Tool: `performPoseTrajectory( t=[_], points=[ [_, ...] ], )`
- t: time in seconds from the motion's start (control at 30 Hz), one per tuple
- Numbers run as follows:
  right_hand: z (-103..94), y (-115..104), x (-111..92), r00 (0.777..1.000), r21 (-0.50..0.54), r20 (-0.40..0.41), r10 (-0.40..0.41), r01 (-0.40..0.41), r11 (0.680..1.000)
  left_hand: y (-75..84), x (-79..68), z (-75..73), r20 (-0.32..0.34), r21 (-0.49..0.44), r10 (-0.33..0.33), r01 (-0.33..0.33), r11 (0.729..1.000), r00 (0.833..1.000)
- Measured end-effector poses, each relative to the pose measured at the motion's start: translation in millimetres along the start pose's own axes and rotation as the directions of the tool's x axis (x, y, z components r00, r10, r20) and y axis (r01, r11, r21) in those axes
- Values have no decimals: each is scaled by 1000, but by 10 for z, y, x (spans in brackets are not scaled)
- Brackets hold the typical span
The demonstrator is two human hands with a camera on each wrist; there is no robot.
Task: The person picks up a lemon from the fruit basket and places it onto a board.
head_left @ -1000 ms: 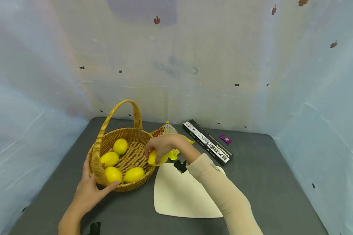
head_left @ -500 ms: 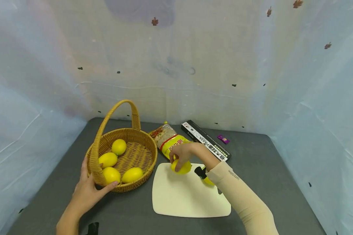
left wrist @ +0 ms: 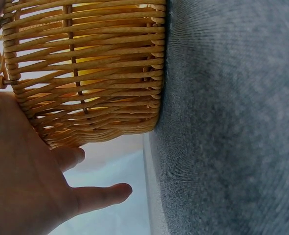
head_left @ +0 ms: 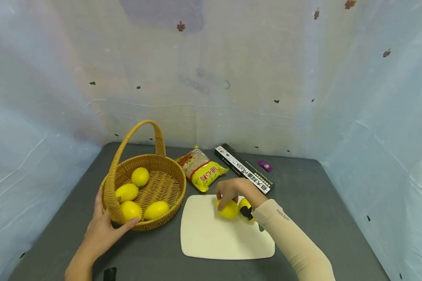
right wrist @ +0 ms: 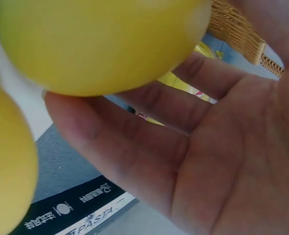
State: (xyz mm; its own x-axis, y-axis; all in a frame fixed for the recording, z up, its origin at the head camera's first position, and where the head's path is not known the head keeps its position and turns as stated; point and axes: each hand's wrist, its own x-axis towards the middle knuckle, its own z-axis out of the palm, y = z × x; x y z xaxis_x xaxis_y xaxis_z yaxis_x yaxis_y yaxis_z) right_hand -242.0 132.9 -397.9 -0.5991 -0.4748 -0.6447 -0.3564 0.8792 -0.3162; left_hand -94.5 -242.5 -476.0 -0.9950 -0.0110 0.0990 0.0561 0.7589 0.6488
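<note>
A yellow lemon is held in my right hand over the cream cutting board; the right wrist view shows the fingers against its side. Beside it on the board lies a second lemon, partly hidden by the right wrist and its black strap. At the left, my left hand grips the wicker basket, the thumb over its front rim and the other fingers at its left side. Inside the basket lie several lemons. Up close, the left wrist view shows the basket's woven wall.
Behind the board lies a yellow bag of noodles. To its right is a long black pasta box, then a small purple wrapped sweet. The dark grey table meets pale plastic sheeting at the back and sides.
My right hand has carried a lemon from the basket's right rim to the right, over the board, beside the other lemon. My left hand stays on the basket.
</note>
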Motion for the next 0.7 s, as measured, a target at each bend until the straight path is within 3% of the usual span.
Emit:
performPoseTrajectory(
  t=[0.7],
  points=[
    [100, 151, 5, 998, 62, -55, 11, -8, 998, -27, 2, 10, -1, 7, 5, -5, 1000, 1000]
  ],
)
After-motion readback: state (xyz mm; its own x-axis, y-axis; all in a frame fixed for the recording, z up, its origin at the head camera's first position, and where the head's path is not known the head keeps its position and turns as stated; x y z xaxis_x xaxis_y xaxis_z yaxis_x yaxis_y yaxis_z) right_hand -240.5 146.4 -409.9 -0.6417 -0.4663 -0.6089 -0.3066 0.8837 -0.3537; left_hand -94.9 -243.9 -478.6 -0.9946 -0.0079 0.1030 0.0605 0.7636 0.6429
